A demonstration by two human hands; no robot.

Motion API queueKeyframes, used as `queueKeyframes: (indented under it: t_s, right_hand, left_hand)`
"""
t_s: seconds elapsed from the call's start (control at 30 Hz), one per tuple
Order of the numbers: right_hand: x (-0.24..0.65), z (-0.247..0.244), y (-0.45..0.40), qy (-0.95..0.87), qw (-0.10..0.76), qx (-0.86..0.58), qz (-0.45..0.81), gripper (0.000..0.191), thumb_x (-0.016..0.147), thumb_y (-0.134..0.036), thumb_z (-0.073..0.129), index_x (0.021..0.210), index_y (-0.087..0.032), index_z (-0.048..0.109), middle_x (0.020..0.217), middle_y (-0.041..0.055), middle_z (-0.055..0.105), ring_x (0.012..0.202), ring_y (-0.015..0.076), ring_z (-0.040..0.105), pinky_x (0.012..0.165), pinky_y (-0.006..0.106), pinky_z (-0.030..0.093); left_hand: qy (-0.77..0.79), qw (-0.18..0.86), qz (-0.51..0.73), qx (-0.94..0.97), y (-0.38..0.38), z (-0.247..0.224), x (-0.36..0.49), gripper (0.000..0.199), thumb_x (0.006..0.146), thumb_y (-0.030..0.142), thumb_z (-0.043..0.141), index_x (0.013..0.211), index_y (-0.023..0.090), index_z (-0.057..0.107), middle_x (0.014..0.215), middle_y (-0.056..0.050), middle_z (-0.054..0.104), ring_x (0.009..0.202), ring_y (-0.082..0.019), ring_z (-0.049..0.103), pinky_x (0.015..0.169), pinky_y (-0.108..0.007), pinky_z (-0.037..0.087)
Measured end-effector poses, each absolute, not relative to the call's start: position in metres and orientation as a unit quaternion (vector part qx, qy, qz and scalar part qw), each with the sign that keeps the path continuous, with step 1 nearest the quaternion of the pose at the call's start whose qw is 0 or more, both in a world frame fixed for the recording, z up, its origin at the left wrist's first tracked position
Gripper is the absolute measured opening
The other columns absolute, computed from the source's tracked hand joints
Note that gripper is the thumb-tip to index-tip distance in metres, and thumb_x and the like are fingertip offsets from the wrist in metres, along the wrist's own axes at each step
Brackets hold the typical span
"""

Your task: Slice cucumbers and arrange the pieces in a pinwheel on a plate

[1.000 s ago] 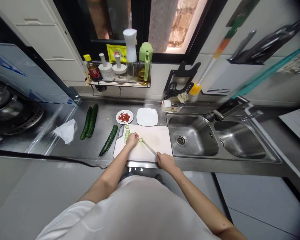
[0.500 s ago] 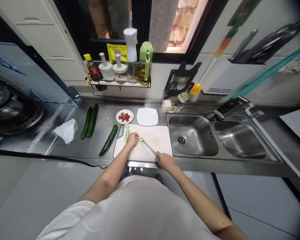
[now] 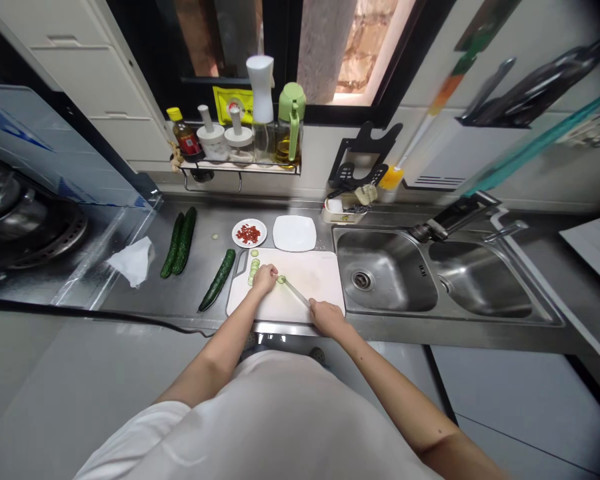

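Observation:
My right hand (image 3: 327,317) is wrapped round the handle of a knife (image 3: 297,293), over the right part of a white cutting board (image 3: 310,267). The blade points up and left, its tip at a cucumber slice (image 3: 281,280). My left hand (image 3: 265,278) is closed over the board just left of that slice; what its fingers hold, if anything, is too small to make out. Several cucumber slices (image 3: 255,265) lie in a column beside it. A whole cucumber (image 3: 217,281) rests left of the board, and two more cucumbers (image 3: 183,241) lie farther left.
Behind the board stand a plate of chopped red pieces (image 3: 249,234) and a white square plate (image 3: 295,233). A double sink (image 3: 387,270) is on the right. A crumpled white cloth (image 3: 134,261) lies near the stove at left. Bottles stand on a wall rack (image 3: 240,167).
My right hand and the knife have shifted slightly to the left and up. My left hand stays in nearly the same place.

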State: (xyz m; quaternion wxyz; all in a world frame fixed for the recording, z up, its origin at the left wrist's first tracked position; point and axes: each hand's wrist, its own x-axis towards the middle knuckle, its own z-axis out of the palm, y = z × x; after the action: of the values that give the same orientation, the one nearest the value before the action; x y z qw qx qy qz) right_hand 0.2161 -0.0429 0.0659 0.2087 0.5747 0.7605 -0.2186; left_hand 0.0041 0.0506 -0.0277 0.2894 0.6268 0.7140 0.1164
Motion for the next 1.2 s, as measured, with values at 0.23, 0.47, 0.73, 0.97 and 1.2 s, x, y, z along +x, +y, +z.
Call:
queueKeyframes:
  t_s: [0.23,0.47,0.73,0.97,1.2]
  right_hand:
    - [0.211,0.067,-0.036,0.759,0.212,0.575,-0.219,0.028,0.096,-0.023,0.033,0.115,-0.017,0.054,0.106,0.0151,0.068,0.102,0.0242,0.063,0.08,0.033,0.043]
    - [0.213,0.068,-0.038,0.761,0.214,0.572,-0.221,0.029,0.095,-0.023,0.033,0.114,-0.016,0.054,0.105,0.016,0.068,0.101,0.0254,0.064,0.078,0.033,0.043]
    - [0.211,0.067,-0.036,0.759,0.219,0.571,-0.224,0.029,0.095,-0.021,0.034,0.116,-0.017,0.054,0.105,0.0156,0.068,0.101,0.0239,0.064,0.079,0.032,0.043]
    - [0.21,0.075,-0.032,0.766,0.227,0.563,-0.211,0.033,0.094,-0.017,0.033,0.118,-0.015,0.055,0.104,0.0177,0.068,0.103,0.0261,0.063,0.08,0.034,0.043]
    - [0.208,0.082,-0.028,0.762,0.245,0.561,-0.212,0.034,0.093,-0.015,0.033,0.119,-0.016,0.055,0.106,0.0171,0.068,0.104,0.0246,0.063,0.08,0.033,0.043]
  left_hand:
    - [0.714,0.293,0.115,0.625,0.05,-0.026,0.005,0.013,0.08,0.022,0.061,0.093,0.021,0.064,0.097,-0.004,0.063,0.089,-0.017,0.058,0.08,-0.026,0.043]
    - [0.713,0.295,0.113,0.626,0.05,-0.025,0.005,0.014,0.081,0.024,0.061,0.094,0.022,0.064,0.098,-0.004,0.063,0.089,-0.017,0.058,0.08,-0.027,0.043]
    - [0.716,0.296,0.11,0.623,0.049,-0.024,0.005,0.014,0.081,0.024,0.061,0.094,0.022,0.064,0.099,-0.004,0.062,0.089,-0.017,0.058,0.078,-0.027,0.043]
    - [0.712,0.293,0.111,0.628,0.051,-0.024,0.005,0.012,0.08,0.022,0.061,0.092,0.021,0.064,0.096,-0.004,0.063,0.089,-0.017,0.058,0.078,-0.026,0.042]
    - [0.716,0.293,0.109,0.624,0.051,-0.027,0.005,0.013,0.079,0.022,0.063,0.092,0.022,0.064,0.096,-0.004,0.063,0.089,-0.017,0.058,0.077,-0.026,0.042]
